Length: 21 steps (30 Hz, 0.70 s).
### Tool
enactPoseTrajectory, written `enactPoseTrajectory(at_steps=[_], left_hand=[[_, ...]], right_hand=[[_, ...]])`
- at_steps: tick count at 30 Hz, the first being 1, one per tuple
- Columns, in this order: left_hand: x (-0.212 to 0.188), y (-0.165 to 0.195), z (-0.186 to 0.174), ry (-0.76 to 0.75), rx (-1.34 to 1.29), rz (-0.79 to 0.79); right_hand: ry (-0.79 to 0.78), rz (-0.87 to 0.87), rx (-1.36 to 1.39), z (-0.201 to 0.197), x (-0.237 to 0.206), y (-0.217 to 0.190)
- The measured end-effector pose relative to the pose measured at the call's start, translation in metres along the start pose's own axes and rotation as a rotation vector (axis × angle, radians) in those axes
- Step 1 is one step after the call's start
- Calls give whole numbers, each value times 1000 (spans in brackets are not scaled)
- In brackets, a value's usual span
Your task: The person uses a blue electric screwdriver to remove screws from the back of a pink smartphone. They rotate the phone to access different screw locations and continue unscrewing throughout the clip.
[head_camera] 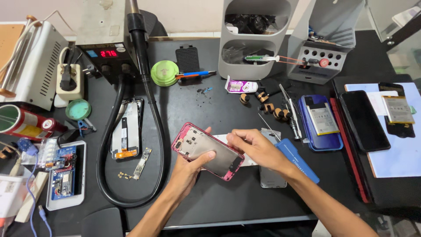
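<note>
Near the middle of the dark counter [228, 193], the left hand [186, 169] has its grip closed on the pink phone frame [206, 150] from below while the right hand [256, 147] pinches its right edge, so steady support seems wise.

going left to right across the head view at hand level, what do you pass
circuit board holder → black hose loop → left hand → pink phone frame → right hand → blue phone with battery → black phone
</note>
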<state>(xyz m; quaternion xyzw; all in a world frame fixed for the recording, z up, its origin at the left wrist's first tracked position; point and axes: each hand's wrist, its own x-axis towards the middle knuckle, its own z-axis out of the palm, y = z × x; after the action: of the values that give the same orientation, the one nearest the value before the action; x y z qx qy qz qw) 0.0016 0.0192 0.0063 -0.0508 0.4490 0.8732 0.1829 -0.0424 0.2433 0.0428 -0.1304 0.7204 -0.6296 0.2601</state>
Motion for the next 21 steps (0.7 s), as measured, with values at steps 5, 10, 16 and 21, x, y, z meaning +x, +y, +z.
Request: enactPoseTrajectory(at_steps=[5,10,16,21], left_hand=[[2,3,-1,41,-127,-20],[-1,5,0,-191,-102,38],[-12,4,18,-695,-393,-130],[-14,-11,29,-716,-601,-338]], right_hand=[[-154,24,78,-1,-2,-9],[-73,57,181,-19,1,-3],[108,15,98,-60,-4,-2],[9,27,-101,-49,-16,-24]])
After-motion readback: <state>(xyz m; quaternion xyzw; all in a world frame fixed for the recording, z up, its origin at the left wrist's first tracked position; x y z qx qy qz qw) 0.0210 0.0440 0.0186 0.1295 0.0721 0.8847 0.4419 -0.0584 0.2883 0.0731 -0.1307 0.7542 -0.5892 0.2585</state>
